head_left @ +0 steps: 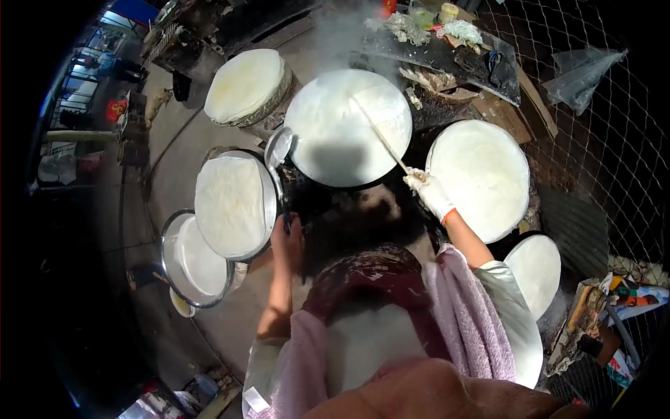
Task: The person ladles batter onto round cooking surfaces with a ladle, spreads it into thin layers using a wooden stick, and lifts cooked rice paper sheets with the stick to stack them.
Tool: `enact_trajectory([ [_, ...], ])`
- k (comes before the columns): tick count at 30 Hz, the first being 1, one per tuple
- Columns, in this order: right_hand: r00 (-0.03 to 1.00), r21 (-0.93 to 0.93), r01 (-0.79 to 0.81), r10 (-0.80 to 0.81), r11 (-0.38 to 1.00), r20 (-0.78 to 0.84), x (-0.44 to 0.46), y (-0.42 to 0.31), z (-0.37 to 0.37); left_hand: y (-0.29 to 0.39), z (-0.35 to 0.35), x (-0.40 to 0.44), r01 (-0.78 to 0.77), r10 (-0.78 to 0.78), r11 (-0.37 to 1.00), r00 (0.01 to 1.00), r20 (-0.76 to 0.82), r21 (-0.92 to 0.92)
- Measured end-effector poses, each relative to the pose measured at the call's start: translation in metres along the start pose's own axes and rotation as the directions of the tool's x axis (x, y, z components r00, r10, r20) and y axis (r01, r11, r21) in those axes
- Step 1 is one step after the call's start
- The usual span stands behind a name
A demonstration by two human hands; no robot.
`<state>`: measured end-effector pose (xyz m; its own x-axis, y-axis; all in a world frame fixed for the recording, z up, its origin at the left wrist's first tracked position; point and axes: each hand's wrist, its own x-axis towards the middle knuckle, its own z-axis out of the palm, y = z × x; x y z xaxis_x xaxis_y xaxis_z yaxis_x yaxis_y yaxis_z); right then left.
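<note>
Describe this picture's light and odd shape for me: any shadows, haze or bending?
Head view: wide-lens bending, edges sinking into black; a dark shadow across the middle white round; pale haze softening what lies beyond it. Same head view: the gloved right hand brightly lit, the left hand dimmer, its fingers hard to make out.

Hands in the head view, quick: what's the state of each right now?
Left hand: closed, apparently holding the ladle.
Right hand: gloved, closed, holding the thin stick.
</note>
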<state>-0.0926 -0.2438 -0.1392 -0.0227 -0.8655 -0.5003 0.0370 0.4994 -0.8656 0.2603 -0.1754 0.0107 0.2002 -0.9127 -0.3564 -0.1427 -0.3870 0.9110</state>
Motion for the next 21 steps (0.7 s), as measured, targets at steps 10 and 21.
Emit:
enact_trajectory([
  [10, 0.996, -0.115, 0.015, -0.025, 0.993, -0.091, -0.047, -0.005, 0.031, 0.007, 0.072, 0.214, -0.089, 0.180, 0.973, 0.869, 0.461, -0.211],
  [21, 0.986, 0.364, -0.092, 0.135, 0.927, -0.095, -0.074, 0.042, 0.136, -0.008, 0.095, 0.168, 0.539, -0.242, 0.730, 0.779, 0.578, -0.421],
])
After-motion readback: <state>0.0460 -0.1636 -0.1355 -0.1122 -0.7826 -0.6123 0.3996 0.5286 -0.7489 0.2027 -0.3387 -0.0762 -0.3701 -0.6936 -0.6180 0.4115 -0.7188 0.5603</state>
